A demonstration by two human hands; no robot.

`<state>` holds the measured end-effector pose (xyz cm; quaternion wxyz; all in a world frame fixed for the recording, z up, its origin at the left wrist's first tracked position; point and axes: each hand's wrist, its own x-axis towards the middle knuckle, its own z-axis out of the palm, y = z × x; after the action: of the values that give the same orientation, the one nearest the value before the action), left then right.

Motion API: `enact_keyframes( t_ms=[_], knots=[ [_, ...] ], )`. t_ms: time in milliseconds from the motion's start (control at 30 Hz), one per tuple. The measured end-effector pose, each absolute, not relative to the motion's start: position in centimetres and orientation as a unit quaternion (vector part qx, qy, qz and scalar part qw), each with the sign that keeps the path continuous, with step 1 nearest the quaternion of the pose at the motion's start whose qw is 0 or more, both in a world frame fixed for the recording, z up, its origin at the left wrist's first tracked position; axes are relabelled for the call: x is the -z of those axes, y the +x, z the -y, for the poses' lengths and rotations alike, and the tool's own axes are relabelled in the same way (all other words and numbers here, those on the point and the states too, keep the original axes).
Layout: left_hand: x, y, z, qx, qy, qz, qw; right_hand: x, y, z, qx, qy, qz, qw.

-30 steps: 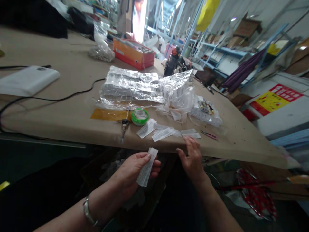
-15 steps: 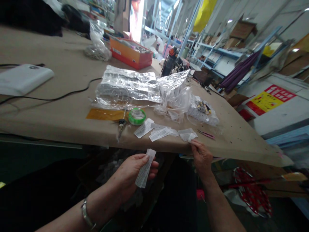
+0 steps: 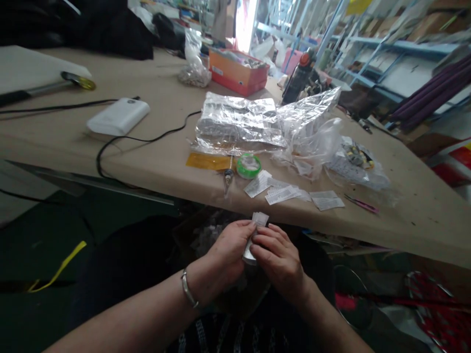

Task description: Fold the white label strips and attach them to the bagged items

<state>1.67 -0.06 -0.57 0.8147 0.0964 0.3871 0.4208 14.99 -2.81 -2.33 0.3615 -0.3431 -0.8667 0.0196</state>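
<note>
Below the table's front edge, my left hand (image 3: 226, 250) and my right hand (image 3: 279, 257) meet around a small stack of white printed paper labels (image 3: 256, 226). Both hands pinch it between fingers and thumb; only its top end and a bit of its lower part show. More loose white labels (image 3: 283, 192) lie on the brown table (image 3: 147, 162) just beyond my hands. A green tape roll (image 3: 248, 165) and a small soldering-iron-like tool (image 3: 228, 176) sit to their left.
Crinkled clear and silver plastic bags (image 3: 257, 122) cover the table's middle. A white power bank (image 3: 118, 116) with a black cable lies left. An orange box (image 3: 237, 73), a dark bottle (image 3: 299, 76) and pink tweezers (image 3: 362, 203) are further off. Shelving stands behind.
My right hand left the table edge, where it picked up a label, and came back to join the left hand on the stack. The view swung right and down.
</note>
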Motion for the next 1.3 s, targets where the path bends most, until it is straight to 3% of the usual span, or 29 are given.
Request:
enact_keyframes(
  t_ms=[533,633,700,833,900,1300],
  knots=[
    [0.4,0.9,0.3,-0.426,0.114,-0.388,0.809,1.8,14.1,3.5,-0.101,-0.361,0.846,0.378],
    [0.2,0.5,0.5,-0.398,0.153,-0.387,0.818,1.8,14.9,3.2,-0.180,-0.445,0.759,0.440],
    [0.0,0.3,0.7,-0.371,0.178,-0.397,0.821,1.9,15.5,2.4,-0.295,-0.498,0.671,0.462],
    [-0.6,0.0,1.2,-0.319,0.209,-0.400,0.833,2.6,16.8,0.4,-0.615,-0.414,0.566,0.362],
    [-0.9,0.0,1.5,-0.301,0.215,-0.390,0.843,2.9,17.0,-0.2,-0.696,-0.362,0.537,0.311],
    [-0.4,-0.1,1.9,-0.263,0.243,-0.360,0.861,3.0,16.1,-1.1,-0.796,-0.267,0.448,0.307]
  ],
)
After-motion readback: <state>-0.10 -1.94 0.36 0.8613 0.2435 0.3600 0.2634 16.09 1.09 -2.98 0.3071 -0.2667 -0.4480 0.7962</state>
